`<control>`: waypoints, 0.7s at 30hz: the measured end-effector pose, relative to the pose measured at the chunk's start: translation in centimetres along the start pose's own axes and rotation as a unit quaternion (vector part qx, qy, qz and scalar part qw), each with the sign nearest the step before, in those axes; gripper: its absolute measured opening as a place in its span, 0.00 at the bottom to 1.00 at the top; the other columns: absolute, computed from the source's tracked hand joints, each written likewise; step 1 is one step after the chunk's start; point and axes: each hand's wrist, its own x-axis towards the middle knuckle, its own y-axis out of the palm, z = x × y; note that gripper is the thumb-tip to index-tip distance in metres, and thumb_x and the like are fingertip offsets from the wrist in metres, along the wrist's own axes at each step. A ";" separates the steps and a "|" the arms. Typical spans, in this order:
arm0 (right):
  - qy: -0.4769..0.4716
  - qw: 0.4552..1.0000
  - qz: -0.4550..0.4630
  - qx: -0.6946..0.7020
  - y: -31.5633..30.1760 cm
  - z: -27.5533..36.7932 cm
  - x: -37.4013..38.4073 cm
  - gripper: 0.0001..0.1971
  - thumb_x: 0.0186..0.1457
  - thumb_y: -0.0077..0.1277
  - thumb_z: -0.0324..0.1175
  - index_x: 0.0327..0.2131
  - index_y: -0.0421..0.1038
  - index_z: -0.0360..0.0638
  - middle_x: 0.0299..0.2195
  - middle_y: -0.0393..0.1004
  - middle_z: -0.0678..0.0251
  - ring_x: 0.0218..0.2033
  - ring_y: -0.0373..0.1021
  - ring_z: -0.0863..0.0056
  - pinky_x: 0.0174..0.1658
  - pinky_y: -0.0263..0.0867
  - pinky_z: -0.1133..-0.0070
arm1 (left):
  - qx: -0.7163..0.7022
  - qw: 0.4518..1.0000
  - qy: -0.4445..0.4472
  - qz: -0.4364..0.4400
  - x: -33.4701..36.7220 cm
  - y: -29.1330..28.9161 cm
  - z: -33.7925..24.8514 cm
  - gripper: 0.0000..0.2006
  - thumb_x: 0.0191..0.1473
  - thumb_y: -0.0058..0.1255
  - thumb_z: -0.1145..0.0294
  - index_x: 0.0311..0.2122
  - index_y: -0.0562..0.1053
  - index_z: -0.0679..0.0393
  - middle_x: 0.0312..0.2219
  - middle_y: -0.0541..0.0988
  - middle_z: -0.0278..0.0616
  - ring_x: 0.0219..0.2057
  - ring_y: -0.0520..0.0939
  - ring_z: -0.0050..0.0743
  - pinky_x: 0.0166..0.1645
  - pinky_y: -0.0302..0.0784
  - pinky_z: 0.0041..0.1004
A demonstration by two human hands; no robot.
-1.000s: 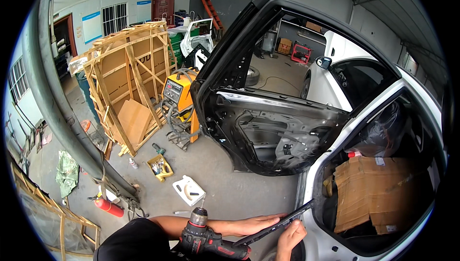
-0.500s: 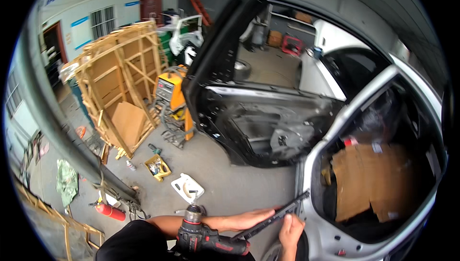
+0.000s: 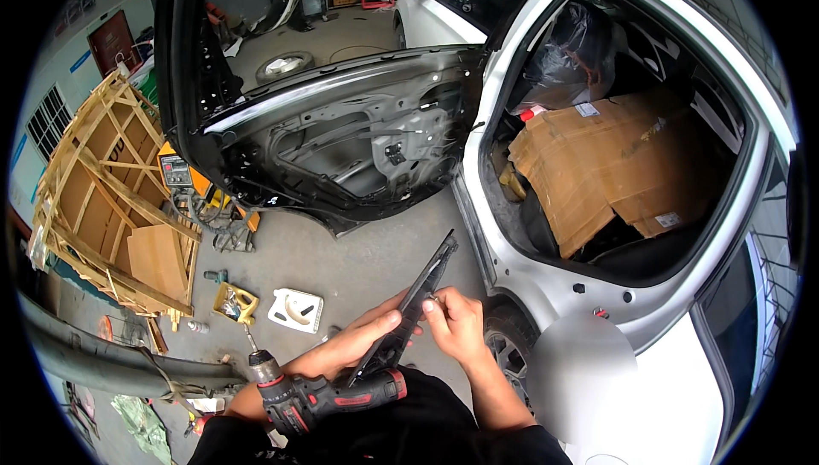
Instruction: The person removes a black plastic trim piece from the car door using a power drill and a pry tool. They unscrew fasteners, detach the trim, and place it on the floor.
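A long black plastic trim strip (image 3: 418, 294) slants up across the space in front of my body. My left hand (image 3: 367, 339) is closed around its lower part, thumb on the near face and fingertips showing past the far edge. At the strip's right edge, my right hand (image 3: 458, 322) is closed in a pinch. Something tiny seems to sit between its thumb and finger, too small to name. A black and red cordless drill (image 3: 328, 398) with a long bit rests across my left forearm, no hand gripping its handle.
The black inner shell of an open car door (image 3: 367, 132) stands ahead, beside the silver-white car body (image 3: 546, 252). Cardboard (image 3: 614, 166) lies inside the car. On the floor are a cut white jug (image 3: 296, 310), a yellow tool container (image 3: 235, 301) and a wooden crate (image 3: 111, 200).
My view has turned right, toward the car. Both hands have brought the trim strip in from the door opening's edge and tilted it more upright. The drill still lies on my left forearm.
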 end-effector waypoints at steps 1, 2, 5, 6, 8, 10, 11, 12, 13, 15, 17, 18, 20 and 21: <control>-0.010 1.000 0.019 0.000 -0.3 -0.3 0.0 0.12 0.56 0.49 0.31 0.21 0.66 0.36 0.16 0.71 0.62 0.18 0.69 0.75 0.22 0.63 0.78 | 0.003 1.000 -0.006 -0.002 0.0 0.0 -0.2 0.31 0.62 0.33 0.50 0.64 0.48 0.56 0.52 0.65 0.42 0.48 0.70 0.28 0.50 0.68 0.29; -0.015 1.000 0.025 -0.007 -0.6 -0.5 0.0 0.11 0.55 0.50 0.30 0.21 0.67 0.37 0.16 0.71 0.62 0.18 0.70 0.74 0.22 0.63 0.77 | 0.006 1.000 -0.013 -0.003 0.1 0.1 -0.3 0.32 0.61 0.34 0.50 0.64 0.48 0.56 0.53 0.64 0.43 0.48 0.70 0.29 0.51 0.67 0.30; -0.058 0.997 0.031 -0.038 -1.1 -0.6 0.6 0.09 0.53 0.51 0.30 0.23 0.68 0.38 0.17 0.72 0.63 0.18 0.71 0.69 0.22 0.64 0.75 | -0.008 1.000 -0.018 0.001 0.3 0.0 -0.4 0.31 0.61 0.36 0.53 0.64 0.48 0.56 0.54 0.64 0.42 0.49 0.69 0.29 0.51 0.67 0.30; -0.092 0.994 0.024 -0.053 -1.3 -0.4 0.9 0.08 0.53 0.51 0.31 0.23 0.68 0.39 0.17 0.71 0.63 0.18 0.70 0.67 0.22 0.65 0.75 | 0.002 1.000 -0.017 0.002 0.3 0.1 -0.6 0.31 0.61 0.36 0.52 0.64 0.48 0.56 0.54 0.64 0.42 0.49 0.69 0.28 0.51 0.66 0.30; -0.126 0.989 0.017 -0.072 -1.6 -0.2 1.2 0.07 0.52 0.51 0.30 0.24 0.69 0.39 0.17 0.71 0.62 0.17 0.69 0.64 0.22 0.64 0.74 | 0.021 1.000 -0.016 0.004 0.3 0.4 -1.0 0.31 0.61 0.36 0.52 0.64 0.48 0.56 0.54 0.64 0.42 0.49 0.69 0.28 0.51 0.66 0.29; -0.128 0.989 0.018 -0.078 -1.8 -0.1 1.2 0.07 0.51 0.51 0.28 0.22 0.69 0.38 0.17 0.71 0.60 0.17 0.69 0.62 0.22 0.63 0.73 | 0.034 0.999 -0.020 0.001 0.4 0.4 -1.0 0.31 0.61 0.36 0.52 0.64 0.49 0.56 0.53 0.64 0.42 0.48 0.69 0.27 0.51 0.66 0.28; -0.125 0.987 0.018 -0.103 -1.8 -0.1 1.3 0.08 0.52 0.51 0.29 0.22 0.69 0.39 0.17 0.71 0.61 0.18 0.69 0.63 0.22 0.64 0.73 | 0.040 0.999 -0.022 -0.001 0.5 0.5 -1.0 0.31 0.61 0.36 0.52 0.64 0.49 0.56 0.53 0.64 0.42 0.47 0.69 0.27 0.51 0.65 0.28; -0.121 0.984 0.018 -0.129 -1.8 -0.3 1.2 0.09 0.53 0.50 0.30 0.22 0.68 0.39 0.17 0.71 0.63 0.19 0.70 0.63 0.22 0.64 0.73 | 0.041 0.999 -0.025 -0.004 0.6 0.6 -1.0 0.31 0.61 0.36 0.51 0.64 0.49 0.56 0.52 0.64 0.42 0.47 0.69 0.27 0.50 0.66 0.28; -0.117 0.981 0.018 -0.154 -1.8 -0.4 1.2 0.10 0.55 0.49 0.31 0.22 0.68 0.40 0.17 0.71 0.64 0.19 0.70 0.64 0.23 0.65 0.73 | 0.042 0.999 -0.028 -0.007 0.8 0.6 -1.1 0.31 0.61 0.36 0.51 0.64 0.49 0.56 0.52 0.64 0.42 0.46 0.69 0.27 0.50 0.66 0.28; -0.068 0.994 0.005 -0.089 -1.3 -0.4 1.0 0.12 0.56 0.48 0.33 0.21 0.68 0.40 0.17 0.70 0.63 0.18 0.70 0.66 0.23 0.64 0.73 | 0.042 0.999 -0.029 -0.014 1.0 0.6 -1.0 0.31 0.61 0.36 0.51 0.64 0.49 0.56 0.51 0.65 0.41 0.46 0.70 0.27 0.50 0.66 0.27; -0.015 1.000 -0.001 -0.021 -1.0 -0.7 0.9 0.12 0.57 0.47 0.34 0.22 0.67 0.39 0.15 0.69 0.63 0.17 0.68 0.70 0.22 0.63 0.74 | 0.040 0.999 -0.024 -0.020 1.3 0.3 -0.5 0.31 0.61 0.36 0.51 0.64 0.49 0.56 0.50 0.66 0.42 0.46 0.70 0.27 0.49 0.67 0.28; 0.013 1.000 0.000 0.017 -0.7 -1.1 0.9 0.12 0.57 0.47 0.34 0.23 0.67 0.39 0.14 0.67 0.64 0.16 0.66 0.73 0.21 0.61 0.75 | 0.014 0.998 -0.033 -0.045 1.2 0.3 -0.6 0.31 0.61 0.36 0.50 0.63 0.50 0.56 0.50 0.66 0.43 0.45 0.71 0.28 0.49 0.68 0.28; 0.127 0.976 -0.005 0.176 -0.8 -2.4 0.7 0.10 0.57 0.45 0.32 0.25 0.67 0.38 0.15 0.66 0.67 0.15 0.63 0.77 0.19 0.58 0.77 | -0.038 0.994 -0.049 -0.094 1.2 0.5 -0.8 0.30 0.61 0.35 0.50 0.62 0.52 0.56 0.50 0.67 0.44 0.45 0.72 0.30 0.49 0.70 0.30; 0.206 0.933 -0.006 0.295 -1.3 -3.5 0.8 0.08 0.57 0.45 0.30 0.26 0.67 0.38 0.16 0.65 0.68 0.15 0.62 0.78 0.18 0.57 0.78 | -0.088 0.989 -0.055 -0.108 0.9 0.3 -0.8 0.30 0.60 0.34 0.47 0.60 0.55 0.57 0.48 0.69 0.45 0.45 0.73 0.32 0.48 0.71 0.31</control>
